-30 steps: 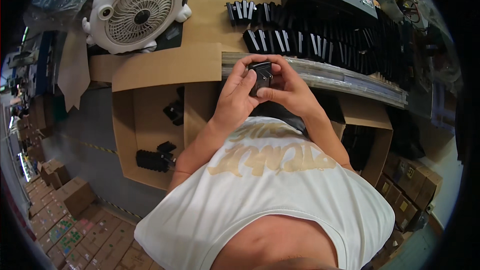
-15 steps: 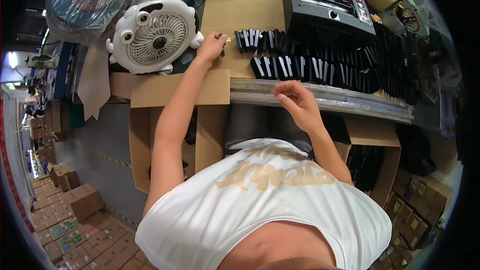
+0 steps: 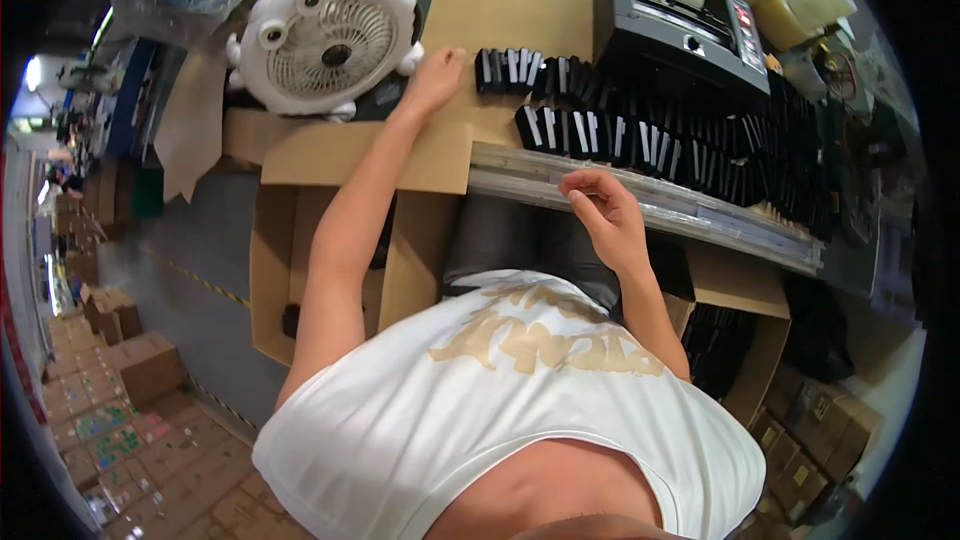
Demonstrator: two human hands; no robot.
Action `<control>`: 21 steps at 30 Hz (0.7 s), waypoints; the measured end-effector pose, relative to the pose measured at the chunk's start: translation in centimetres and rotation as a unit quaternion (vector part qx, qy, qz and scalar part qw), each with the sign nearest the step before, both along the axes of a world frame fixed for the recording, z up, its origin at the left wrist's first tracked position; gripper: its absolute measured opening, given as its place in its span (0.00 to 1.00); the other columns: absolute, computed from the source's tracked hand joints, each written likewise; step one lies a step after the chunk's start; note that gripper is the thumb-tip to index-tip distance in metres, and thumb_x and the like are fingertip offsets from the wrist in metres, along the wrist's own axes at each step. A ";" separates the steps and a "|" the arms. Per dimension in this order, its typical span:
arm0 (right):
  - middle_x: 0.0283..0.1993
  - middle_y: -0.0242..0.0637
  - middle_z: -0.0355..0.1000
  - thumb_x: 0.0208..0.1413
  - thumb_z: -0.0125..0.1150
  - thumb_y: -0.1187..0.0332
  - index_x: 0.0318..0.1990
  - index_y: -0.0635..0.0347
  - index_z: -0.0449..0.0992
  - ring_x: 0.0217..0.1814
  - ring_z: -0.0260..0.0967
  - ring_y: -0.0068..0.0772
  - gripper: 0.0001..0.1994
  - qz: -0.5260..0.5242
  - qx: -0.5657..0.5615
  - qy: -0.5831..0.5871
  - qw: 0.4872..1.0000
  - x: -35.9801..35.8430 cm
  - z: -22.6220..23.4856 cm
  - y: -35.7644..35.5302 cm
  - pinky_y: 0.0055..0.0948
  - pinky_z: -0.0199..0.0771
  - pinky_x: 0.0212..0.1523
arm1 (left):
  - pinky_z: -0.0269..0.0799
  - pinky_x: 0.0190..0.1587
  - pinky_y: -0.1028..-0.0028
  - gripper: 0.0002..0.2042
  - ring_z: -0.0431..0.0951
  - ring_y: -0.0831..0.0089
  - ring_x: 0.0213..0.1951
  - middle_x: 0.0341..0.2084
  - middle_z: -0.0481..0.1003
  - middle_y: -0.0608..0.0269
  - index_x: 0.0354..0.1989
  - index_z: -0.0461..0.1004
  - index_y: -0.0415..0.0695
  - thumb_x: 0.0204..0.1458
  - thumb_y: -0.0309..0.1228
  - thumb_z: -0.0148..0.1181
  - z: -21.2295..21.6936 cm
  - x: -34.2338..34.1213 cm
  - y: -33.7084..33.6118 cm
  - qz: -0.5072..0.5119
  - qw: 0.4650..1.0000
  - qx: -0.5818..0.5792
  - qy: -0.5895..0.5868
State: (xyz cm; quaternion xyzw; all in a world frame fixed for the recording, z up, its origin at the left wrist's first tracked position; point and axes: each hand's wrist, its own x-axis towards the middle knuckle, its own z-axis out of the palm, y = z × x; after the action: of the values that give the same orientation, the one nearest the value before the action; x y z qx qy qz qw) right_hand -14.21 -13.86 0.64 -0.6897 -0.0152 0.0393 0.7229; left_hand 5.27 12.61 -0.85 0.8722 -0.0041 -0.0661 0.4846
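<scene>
Small black rectangular plastic parts with pale silver faces (image 3: 508, 70) are standing on edge, packed side by side in a short row on the brown cardboard sheet (image 3: 520, 15). The row's left end is lying at the fingertips of the left hand (image 3: 437, 80). A second, longer row of the same black parts (image 3: 600, 135) is sitting just below and to the right, running towards the bench's far right.

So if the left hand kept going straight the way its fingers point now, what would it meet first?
Most likely the near end of the upper row of small black parts standing on the cardboard sheet. The left hand already lies right beside it; whether they touch is unclear.
</scene>
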 end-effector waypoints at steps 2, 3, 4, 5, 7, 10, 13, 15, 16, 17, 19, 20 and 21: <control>0.42 0.34 0.76 0.59 0.56 0.77 0.46 0.62 0.76 0.41 0.70 0.22 0.09 0.010 0.002 0.020 1.000 0.2 0.2 0.1 0.19 0.68 0.44 | 0.70 0.37 0.77 0.11 0.72 0.77 0.29 0.29 0.75 0.67 0.39 0.74 0.41 0.63 0.36 0.49 2.5 -4.2 1.6 0.052 0.993 -0.007 -0.106; 0.43 0.34 0.75 0.60 0.54 0.77 0.46 0.62 0.76 0.42 0.69 0.22 0.08 0.011 -0.003 0.042 0.999 0.0 0.9 -0.2 0.17 0.66 0.45 | 0.70 0.37 0.78 0.10 0.71 0.77 0.28 0.27 0.75 0.67 0.38 0.74 0.41 0.63 0.34 0.51 3.0 -6.9 2.6 0.092 0.979 -0.064 -0.170; 0.42 0.34 0.76 0.60 0.55 0.76 0.45 0.62 0.76 0.41 0.69 0.21 0.08 -0.009 0.008 0.020 1.000 -0.1 0.7 -0.2 0.17 0.66 0.45 | 0.70 0.37 0.78 0.10 0.71 0.77 0.28 0.27 0.75 0.67 0.38 0.74 0.41 0.63 0.34 0.51 2.3 -9.6 4.4 0.124 0.979 -0.052 -0.156; 0.42 0.34 0.76 0.60 0.55 0.75 0.45 0.62 0.76 0.40 0.69 0.21 0.08 -0.026 0.000 0.018 0.999 -0.3 0.5 -0.5 0.17 0.66 0.44 | 0.70 0.37 0.78 0.09 0.71 0.77 0.28 0.26 0.75 0.67 0.37 0.74 0.41 0.62 0.33 0.52 1.8 -12.4 6.3 0.232 0.952 -0.064 -0.190; 0.41 0.34 0.76 0.61 0.55 0.75 0.45 0.62 0.77 0.38 0.67 0.21 0.07 -0.047 -0.021 0.018 0.999 -0.2 0.6 -1.0 0.17 0.65 0.42 | 0.70 0.35 0.75 0.07 0.72 0.73 0.26 0.25 0.76 0.64 0.37 0.74 0.42 0.59 0.31 0.53 0.0 -16.9 11.0 0.404 0.891 -0.054 -0.200; 0.41 0.34 0.76 0.62 0.55 0.75 0.45 0.62 0.77 0.36 0.66 0.20 0.07 -0.030 -0.021 0.028 0.999 0.9 0.0 -1.4 0.16 0.64 0.40 | 0.72 0.38 0.69 0.10 0.75 0.64 0.30 0.30 0.77 0.57 0.42 0.72 0.40 0.56 0.32 0.54 -10.5 -25.0 19.6 0.490 0.866 0.045 -0.086; 0.40 0.34 0.76 0.62 0.55 0.75 0.45 0.62 0.77 0.34 0.64 0.19 0.07 -0.036 -0.016 0.015 0.999 2.4 0.3 -1.3 0.16 0.64 0.39 | 0.71 0.51 0.63 0.24 0.76 0.51 0.47 0.46 0.76 0.44 0.57 0.65 0.35 0.54 0.36 0.56 -20.0 -29.2 21.8 0.438 0.873 0.161 0.145; 0.40 0.34 0.76 0.62 0.55 0.75 0.44 0.62 0.77 0.33 0.63 0.18 0.07 -0.058 -0.016 -0.021 0.998 3.1 1.1 -0.9 0.16 0.63 0.38 | 0.73 0.47 0.63 0.25 0.77 0.51 0.45 0.47 0.75 0.42 0.58 0.65 0.34 0.55 0.38 0.56 -23.9 -29.2 22.6 0.424 0.874 0.171 0.164; 0.40 0.34 0.76 0.62 0.55 0.75 0.44 0.62 0.77 0.32 0.63 0.18 0.07 -0.078 -0.022 -0.040 0.996 3.3 1.5 -1.1 0.16 0.63 0.38 | 0.74 0.43 0.63 0.26 0.78 0.51 0.42 0.48 0.75 0.41 0.58 0.66 0.33 0.57 0.39 0.56 -25.3 -28.4 22.4 0.399 0.881 0.176 0.183; 0.40 0.34 0.76 0.62 0.55 0.75 0.45 0.62 0.77 0.33 0.64 0.18 0.07 -0.091 -0.019 -0.055 0.994 3.3 1.8 -1.6 0.16 0.64 0.39 | 0.75 0.43 0.62 0.25 0.79 0.50 0.40 0.47 0.76 0.40 0.56 0.70 0.34 0.56 0.41 0.58 -24.9 -26.8 22.3 0.348 0.884 0.212 0.228; 0.40 0.35 0.76 0.61 0.55 0.76 0.46 0.62 0.77 0.35 0.66 0.19 0.08 -0.119 -0.021 -0.090 0.989 4.1 2.6 -2.0 0.16 0.64 0.39 | 0.75 0.43 0.62 0.24 0.79 0.51 0.41 0.44 0.78 0.43 0.52 0.75 0.35 0.55 0.43 0.59 -27.1 -22.9 23.0 0.309 0.872 0.206 0.320; 0.41 0.35 0.77 0.61 0.56 0.76 0.46 0.63 0.77 0.36 0.67 0.20 0.09 -0.135 -0.062 -0.112 0.982 4.7 2.7 -1.6 0.16 0.65 0.40 | 0.75 0.43 0.63 0.22 0.79 0.52 0.41 0.46 0.77 0.44 0.53 0.74 0.37 0.55 0.40 0.58 -26.0 -24.5 23.4 0.359 0.873 0.188 0.272; 0.42 0.36 0.77 0.60 0.56 0.76 0.47 0.64 0.77 0.38 0.69 0.20 0.09 -0.185 -0.123 -0.141 0.965 4.7 3.4 -2.8 0.16 0.66 0.41 | 0.75 0.43 0.64 0.21 0.78 0.53 0.42 0.47 0.75 0.44 0.55 0.72 0.38 0.55 0.37 0.56 -25.2 -24.1 22.7 0.374 0.888 0.155 0.218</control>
State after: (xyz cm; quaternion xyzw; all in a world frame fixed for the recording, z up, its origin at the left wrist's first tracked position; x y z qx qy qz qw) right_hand -9.54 -16.69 4.08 -0.7629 0.0163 -0.1915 0.6173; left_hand -18.85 35.27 -26.08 0.8368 0.4385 -0.0681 0.3208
